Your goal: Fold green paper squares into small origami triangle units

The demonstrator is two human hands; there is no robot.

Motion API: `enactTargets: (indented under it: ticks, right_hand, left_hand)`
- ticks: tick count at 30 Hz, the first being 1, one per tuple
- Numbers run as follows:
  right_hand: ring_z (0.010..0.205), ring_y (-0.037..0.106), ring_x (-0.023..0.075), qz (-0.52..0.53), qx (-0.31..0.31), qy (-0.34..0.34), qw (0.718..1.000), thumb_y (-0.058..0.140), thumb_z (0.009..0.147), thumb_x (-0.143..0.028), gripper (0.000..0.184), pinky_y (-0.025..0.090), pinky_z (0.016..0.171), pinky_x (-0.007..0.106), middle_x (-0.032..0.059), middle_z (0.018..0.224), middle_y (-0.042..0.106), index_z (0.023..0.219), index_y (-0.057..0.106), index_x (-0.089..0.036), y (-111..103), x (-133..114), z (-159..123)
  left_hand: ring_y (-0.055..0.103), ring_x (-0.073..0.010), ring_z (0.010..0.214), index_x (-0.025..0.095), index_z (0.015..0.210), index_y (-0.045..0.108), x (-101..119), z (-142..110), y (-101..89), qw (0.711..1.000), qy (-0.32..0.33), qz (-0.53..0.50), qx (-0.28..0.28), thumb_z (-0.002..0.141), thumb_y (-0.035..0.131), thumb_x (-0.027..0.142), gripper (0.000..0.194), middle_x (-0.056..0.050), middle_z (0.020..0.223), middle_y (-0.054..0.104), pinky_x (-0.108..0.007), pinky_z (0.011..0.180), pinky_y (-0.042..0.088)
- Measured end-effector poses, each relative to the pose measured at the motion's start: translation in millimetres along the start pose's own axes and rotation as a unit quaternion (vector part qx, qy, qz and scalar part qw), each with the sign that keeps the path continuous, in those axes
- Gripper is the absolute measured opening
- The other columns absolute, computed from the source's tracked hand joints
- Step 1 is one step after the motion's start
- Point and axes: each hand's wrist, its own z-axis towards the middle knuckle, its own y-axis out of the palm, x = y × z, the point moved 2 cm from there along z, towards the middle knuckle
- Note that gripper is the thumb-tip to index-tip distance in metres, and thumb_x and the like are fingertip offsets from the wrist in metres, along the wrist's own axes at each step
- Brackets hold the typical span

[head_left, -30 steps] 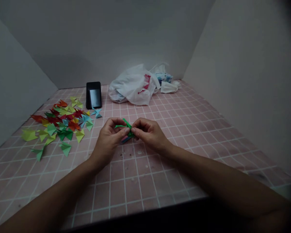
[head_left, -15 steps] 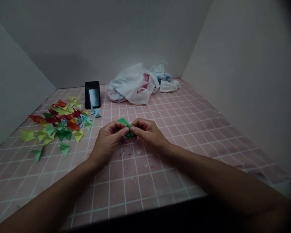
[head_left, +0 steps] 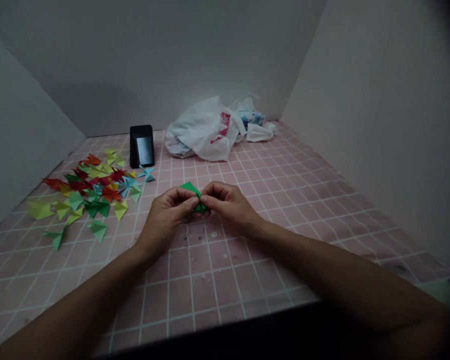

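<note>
A small piece of green folded paper (head_left: 189, 187) is held above the middle of the table. My left hand (head_left: 169, 212) pinches its left side between thumb and fingers. From the other side, my right hand (head_left: 228, 204) pinches it too, and the thumbs nearly meet over the paper. One green corner points up behind the left fingers, while the rest is largely covered by my fingers. Left of my hands lies a loose pile of origami paper figures (head_left: 93, 207) in green, yellow, red, orange and light blue.
A black phone-like device (head_left: 141, 146) stands upright behind the pile. White plastic bags (head_left: 204, 129) with red print lie crumpled at the back, beside a blue-patterned packet (head_left: 252, 118). Pink checked cloth (head_left: 292, 200) covers the table, with small scraps near my hands. Pale walls enclose three sides.
Almost nothing differs. Both hands keep their pinch on the green paper with barely visible finger movement, and the whole view has shifted very slightly.
</note>
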Motion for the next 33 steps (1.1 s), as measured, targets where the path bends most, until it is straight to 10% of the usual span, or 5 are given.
enactTargets:
  ticks: [33]
  right_hand:
    - [0.066, 0.048, 0.0112, -0.222, -0.015, -0.072, 0.972, 0.061, 0.089, -0.025, 0.017, 0.037, 0.062, 0.026, -0.0015, 0.071, 0.056, 0.075, 0.055, -0.018, -1.1, -14.0, -1.5]
  left_hand:
    - [0.063, -0.0132, 0.062, 0.018, 0.09, 0.074, 13.5, 1.7, -4.6, 0.971, 0.113, 0.204, -0.049, 0.082, 0.074, 0.029, 0.013, 0.0, 0.07, 0.07, -0.024, 0.058, 0.051]
